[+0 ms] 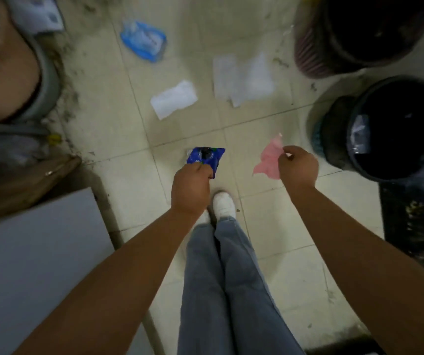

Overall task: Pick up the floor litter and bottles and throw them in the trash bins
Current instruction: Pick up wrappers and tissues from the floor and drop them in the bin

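My left hand (191, 189) grips a dark blue snack wrapper (205, 157) above the tiled floor. A crumpled pink paper (268, 161) hangs pinched in my right hand (298, 166). To the right of that hand stands a black-lined trash bin (390, 126), and a second dark bin (364, 32) stands farther back at the upper right. On the floor ahead lie a white paper (173, 98), a larger creased white sheet (243, 79) and a blue-and-clear plastic packet (143, 39).
A grey cabinet top (34, 265) fills the lower left, with brown bags (18, 183) and a round tan-and-grey object (8, 70) behind it. Dirt lines the floor's left edge. A dark mat (416, 221) lies right. My legs and a white shoe (223, 204) are below.
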A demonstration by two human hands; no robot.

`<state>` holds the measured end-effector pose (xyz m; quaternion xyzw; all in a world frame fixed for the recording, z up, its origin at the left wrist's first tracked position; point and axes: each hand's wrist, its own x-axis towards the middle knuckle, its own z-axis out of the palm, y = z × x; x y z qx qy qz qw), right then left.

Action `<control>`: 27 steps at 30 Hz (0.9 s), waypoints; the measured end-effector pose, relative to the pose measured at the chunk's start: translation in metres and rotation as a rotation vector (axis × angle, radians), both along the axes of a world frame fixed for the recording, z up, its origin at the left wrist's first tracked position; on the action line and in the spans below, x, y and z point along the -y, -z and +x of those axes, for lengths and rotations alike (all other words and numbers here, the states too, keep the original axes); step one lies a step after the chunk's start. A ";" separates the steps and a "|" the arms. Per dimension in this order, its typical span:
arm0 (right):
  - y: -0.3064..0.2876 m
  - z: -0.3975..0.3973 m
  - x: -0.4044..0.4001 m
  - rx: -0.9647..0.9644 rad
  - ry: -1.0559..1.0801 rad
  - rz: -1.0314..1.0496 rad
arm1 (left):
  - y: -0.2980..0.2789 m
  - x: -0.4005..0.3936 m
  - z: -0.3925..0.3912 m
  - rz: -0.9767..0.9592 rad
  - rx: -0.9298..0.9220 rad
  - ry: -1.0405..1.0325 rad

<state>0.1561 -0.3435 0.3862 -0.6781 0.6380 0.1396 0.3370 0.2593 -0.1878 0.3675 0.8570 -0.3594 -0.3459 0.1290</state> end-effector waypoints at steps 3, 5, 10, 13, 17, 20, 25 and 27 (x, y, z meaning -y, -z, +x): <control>-0.044 -0.043 0.053 0.055 0.303 -0.073 | -0.046 0.062 -0.006 -0.092 0.024 0.037; -0.062 -0.074 0.086 0.091 0.458 -0.110 | -0.065 0.108 -0.017 -0.151 0.006 0.047; -0.072 -0.153 0.185 0.034 0.537 -0.172 | -0.075 0.225 -0.066 -0.187 -0.033 0.144; -0.063 -0.188 0.241 -0.023 0.499 -0.126 | -0.065 0.290 -0.111 -0.230 -0.037 0.155; -0.047 -0.227 0.290 -0.105 0.448 0.055 | -0.045 0.349 -0.174 -0.141 -0.072 0.230; -0.040 -0.241 0.312 -0.055 0.454 0.128 | -0.033 0.377 -0.206 -0.105 -0.099 0.278; -0.009 -0.242 0.326 -0.079 0.306 0.268 | -0.005 0.400 -0.226 0.258 -0.022 0.375; 0.004 -0.238 0.325 -0.136 0.140 0.342 | 0.003 0.402 -0.222 0.416 0.011 0.441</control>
